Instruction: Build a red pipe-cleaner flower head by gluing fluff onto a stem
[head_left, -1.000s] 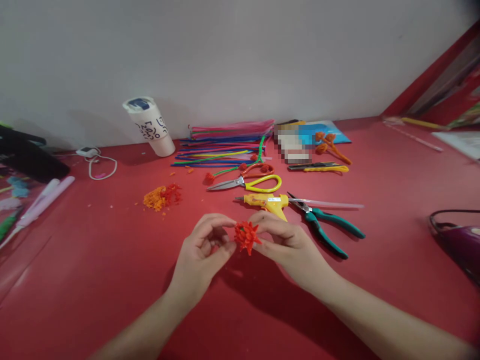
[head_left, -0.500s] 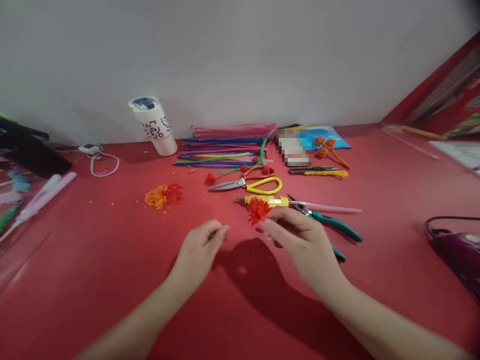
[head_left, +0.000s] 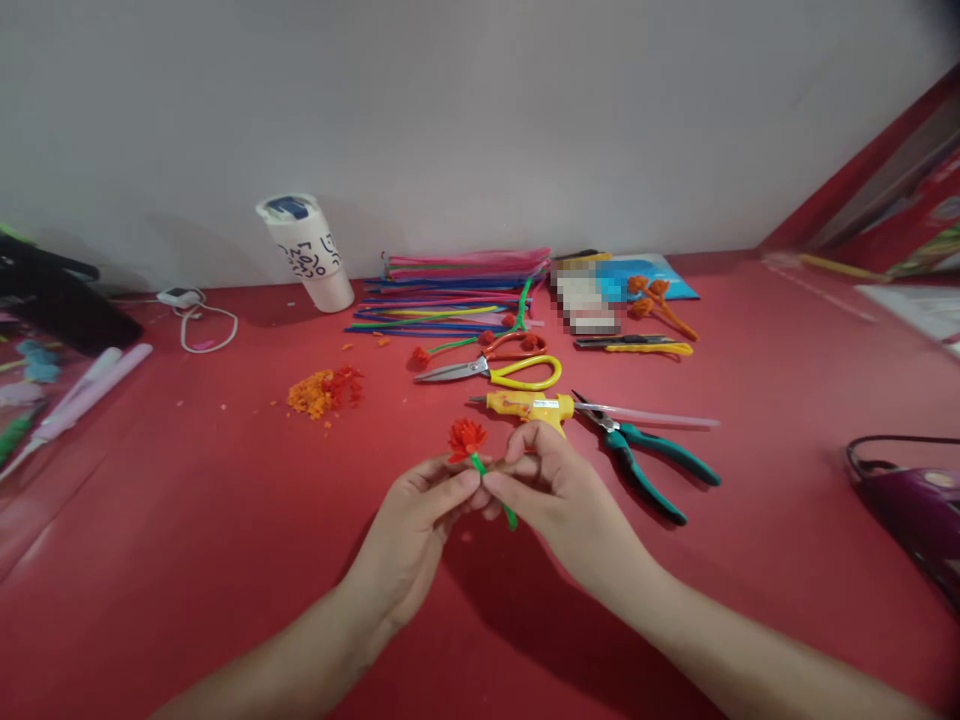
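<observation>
Apparently steadying a green stem [head_left: 478, 464]; shifting needs gentleness.
Left hand [head_left: 420, 508], right hand [head_left: 562, 495] pinch it; red flower [head_left: 466, 439] at eleven o'clock.

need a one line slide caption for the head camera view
Left hand and right hand hold a red flower by its green stem, glue gun and scissors lying beyond.

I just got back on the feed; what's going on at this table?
A person's left hand and right hand pinch the green stem of a red flower, held bloom up. Beyond them lie a yellow glue gun and scissors. Teal-handled pliers lie to the right, orange and red clippings to the left.
</observation>
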